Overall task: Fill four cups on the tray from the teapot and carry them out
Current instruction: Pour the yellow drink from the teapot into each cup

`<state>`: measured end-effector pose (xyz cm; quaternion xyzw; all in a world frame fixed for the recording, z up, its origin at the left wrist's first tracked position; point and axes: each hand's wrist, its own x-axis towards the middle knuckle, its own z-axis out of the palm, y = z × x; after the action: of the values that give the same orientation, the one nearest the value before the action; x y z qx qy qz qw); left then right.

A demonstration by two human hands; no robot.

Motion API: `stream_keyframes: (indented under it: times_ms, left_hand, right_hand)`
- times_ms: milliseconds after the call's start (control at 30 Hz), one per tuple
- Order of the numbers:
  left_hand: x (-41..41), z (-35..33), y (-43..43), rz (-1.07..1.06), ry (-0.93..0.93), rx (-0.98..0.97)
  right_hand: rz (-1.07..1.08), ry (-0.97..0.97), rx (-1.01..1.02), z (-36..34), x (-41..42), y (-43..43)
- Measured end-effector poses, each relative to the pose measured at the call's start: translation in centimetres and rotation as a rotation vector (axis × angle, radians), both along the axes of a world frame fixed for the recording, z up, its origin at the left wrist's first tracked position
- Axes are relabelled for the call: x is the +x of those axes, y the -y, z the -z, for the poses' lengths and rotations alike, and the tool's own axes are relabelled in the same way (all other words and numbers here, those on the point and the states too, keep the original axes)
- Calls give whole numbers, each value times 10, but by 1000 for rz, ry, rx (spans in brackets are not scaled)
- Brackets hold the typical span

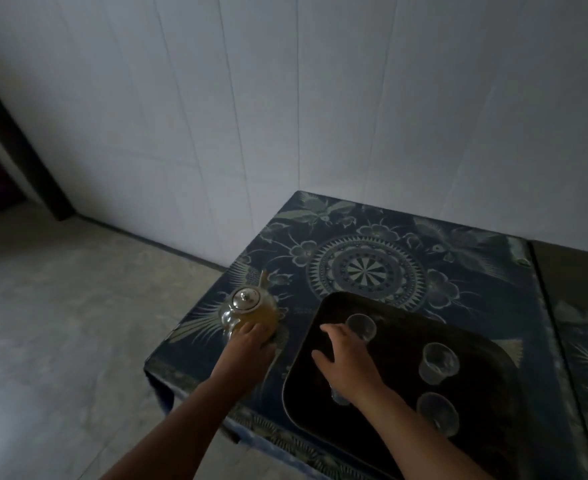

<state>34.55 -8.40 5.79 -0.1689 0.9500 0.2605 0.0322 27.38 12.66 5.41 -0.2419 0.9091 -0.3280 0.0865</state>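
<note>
— Glass is what the teapot (247, 308) is made of, with a metal lid, and an amber liquid is seen inside it. Where is it set?

— It is set on the worktop (406, 244), near the left front corner, just beside the tray (486, 441). The worktop is covered with a dark blue cloth printed with flowers and a round medallion. The spout is pointed away, towards the wall (285, 98).

— How is the left hand (247, 344) placed?

— It is laid against the near side of the teapot, the fingers curled over the glass body. Whether a firm grip is closed on it cannot be told; the handle is hidden by the hand.

— And the right hand (346, 358)?

— It is held over the tray with the fingers spread and apart. The fingertips are seen just beside the far cup (361, 327), perhaps touching it; nothing is clasped.

— How many cups are seen?

— Four clear cups are counted on the dark tray. The far cup is at the tray's far left. A second cup (438, 362) is stood to the right, and a third cup (438, 412) nearer the front edge. A fourth cup (339, 396) is partly hidden under the right wrist. All appear upright, and no liquid is made out in them, though the light is dim.

— What lies around the worktop?

— A pale concrete floor (60, 323) is seen to the left, and the panelled wall behind.
</note>
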Motion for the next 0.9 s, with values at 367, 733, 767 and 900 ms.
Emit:
stream_keyframes:
  times_ms: [367,733,767,900]
  left_hand:
    - [38,-11,29,-162,-48,27]
    - [37,-9,66,-201,-56,27]
    - [34,-8,71,-195,-60,38]
    - [14,3,101,-140,-58,77]
  right_hand:
    - [-76,241,-98,-2,15,42]
    - [-84,378,-169,1,31,84]
    - [-64,401,-187,3,32,89]
    - [42,484,-245,12,31,111]
